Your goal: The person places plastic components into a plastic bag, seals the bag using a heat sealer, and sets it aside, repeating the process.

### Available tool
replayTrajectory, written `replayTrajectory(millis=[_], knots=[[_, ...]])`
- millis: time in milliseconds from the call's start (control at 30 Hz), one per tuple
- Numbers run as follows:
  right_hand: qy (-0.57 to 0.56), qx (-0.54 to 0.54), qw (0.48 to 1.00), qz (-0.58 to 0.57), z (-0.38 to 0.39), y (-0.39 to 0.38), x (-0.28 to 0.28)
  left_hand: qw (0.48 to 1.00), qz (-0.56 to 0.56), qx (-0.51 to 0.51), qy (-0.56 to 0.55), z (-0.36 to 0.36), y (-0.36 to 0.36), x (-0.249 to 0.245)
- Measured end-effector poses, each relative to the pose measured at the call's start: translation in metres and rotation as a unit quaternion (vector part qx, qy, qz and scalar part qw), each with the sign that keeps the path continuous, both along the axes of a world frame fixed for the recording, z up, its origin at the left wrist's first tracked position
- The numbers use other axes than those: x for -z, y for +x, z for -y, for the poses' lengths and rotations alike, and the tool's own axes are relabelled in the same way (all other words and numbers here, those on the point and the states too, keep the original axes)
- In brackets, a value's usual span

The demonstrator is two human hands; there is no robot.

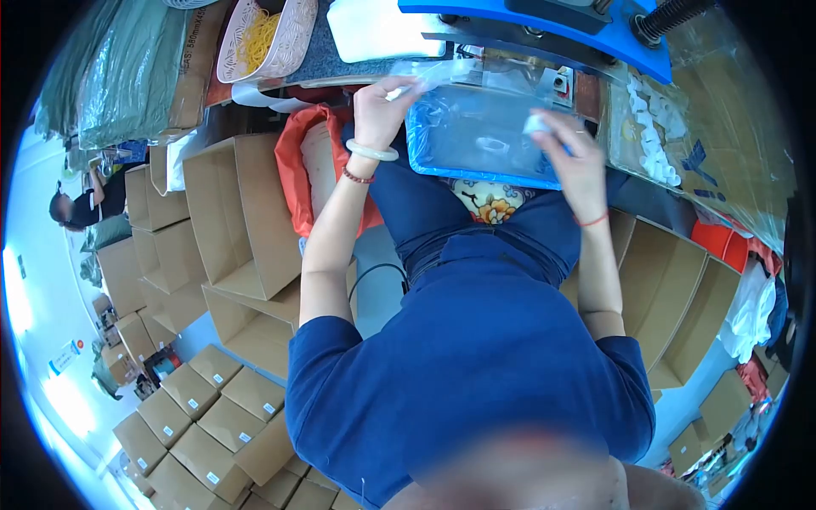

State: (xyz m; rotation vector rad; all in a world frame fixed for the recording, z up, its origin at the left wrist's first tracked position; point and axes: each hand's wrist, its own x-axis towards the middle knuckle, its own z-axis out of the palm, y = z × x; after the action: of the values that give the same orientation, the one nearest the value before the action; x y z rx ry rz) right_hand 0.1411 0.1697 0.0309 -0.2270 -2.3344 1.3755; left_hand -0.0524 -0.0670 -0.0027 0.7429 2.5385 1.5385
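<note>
My left hand point(381, 112) is raised at the table edge, its fingers closed on a clear plastic bag point(438, 74) that stretches to the right. My right hand point(578, 157) is above the right side of a tray lined with blue plastic point(489, 177), fingers pinching a small white piece point(535, 125). The exact kind of that piece is too small to make out. The tray rests over my lap, and a small whitish item point(493, 144) lies inside it.
A blue press-like machine point(544, 25) stands ahead. White pieces point(650, 140) lie in a row on the right. A white basket point(289, 38) with yellow rubber bands is at the back left. Open cartons point(225, 212) stand at my left; a person point(89, 204) is farther off.
</note>
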Motion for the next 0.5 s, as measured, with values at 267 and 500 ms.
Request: replayTrajectory(millis=[267, 500], knots=[[0.131, -0.025, 0.986, -0.102, 0.012, -0.035, -0.075, 0.973, 0.199, 0.094, 0.071, -0.026, 0.041, -0.046], [0.188, -0.196, 0.958, 0.095, -0.027, -0.042, -0.063, 0.834, 0.453, 0.313, 0.028, -0.037, 0.038, -0.039]])
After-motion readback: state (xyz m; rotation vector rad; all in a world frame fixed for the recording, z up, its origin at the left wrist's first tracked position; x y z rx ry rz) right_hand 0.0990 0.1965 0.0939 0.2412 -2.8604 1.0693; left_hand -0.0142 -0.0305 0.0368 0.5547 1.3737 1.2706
